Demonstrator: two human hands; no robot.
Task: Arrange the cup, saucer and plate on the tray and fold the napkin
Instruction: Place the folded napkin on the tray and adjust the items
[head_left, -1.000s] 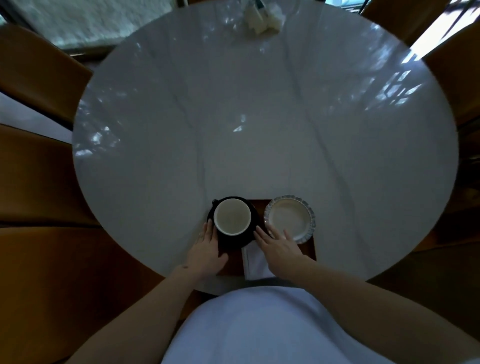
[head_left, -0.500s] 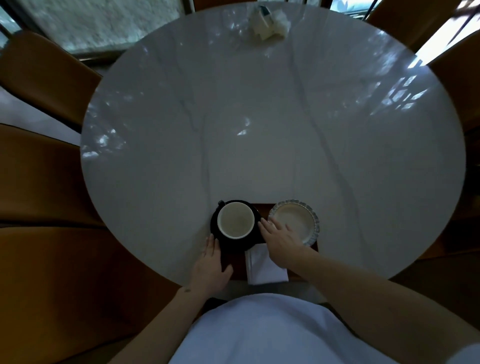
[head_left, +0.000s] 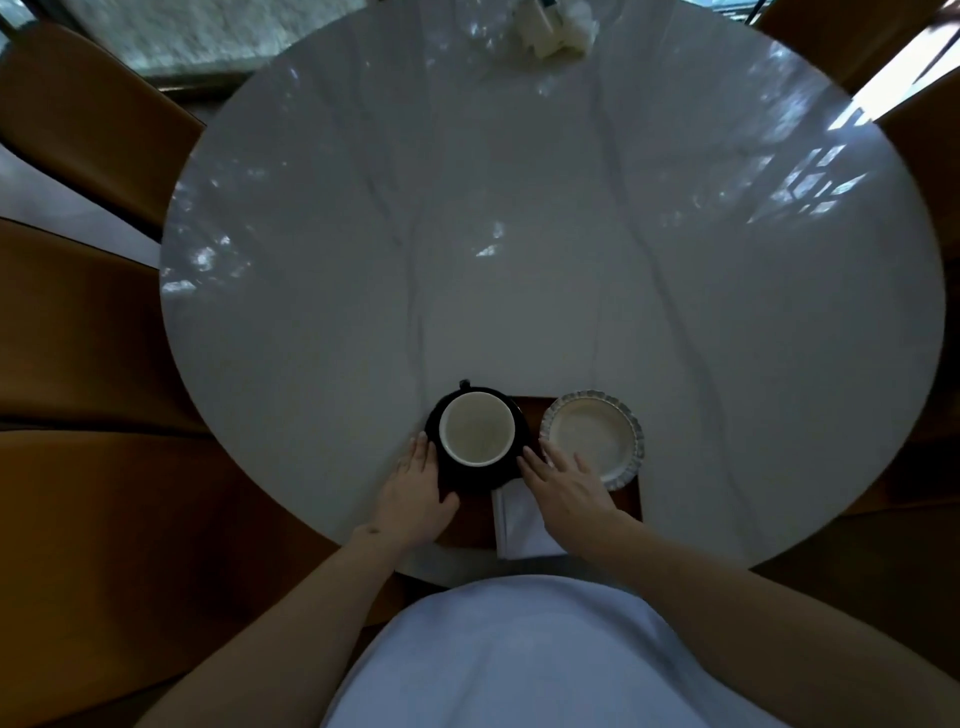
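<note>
left hand (head_left: 415, 493): flat, fingers straight, resting beside the saucer's left edge, gripped nothing; probably steadying the tray
right hand (head_left: 566, 483): flat, fingers straight, lay over the napkin top, fingertips by the saucer, held nothing
cup (head_left: 477, 428): pale inside, dark outside, sat upright on the black saucer (head_left: 452, 475), left on the tray
plate (head_left: 592, 438): small, white, frilled rim, right on the tray
napkin (head_left: 519, 525): white, folded strip, near edge of the brown tray (head_left: 626, 499)
table (head_left: 519, 208): round, marble
</note>
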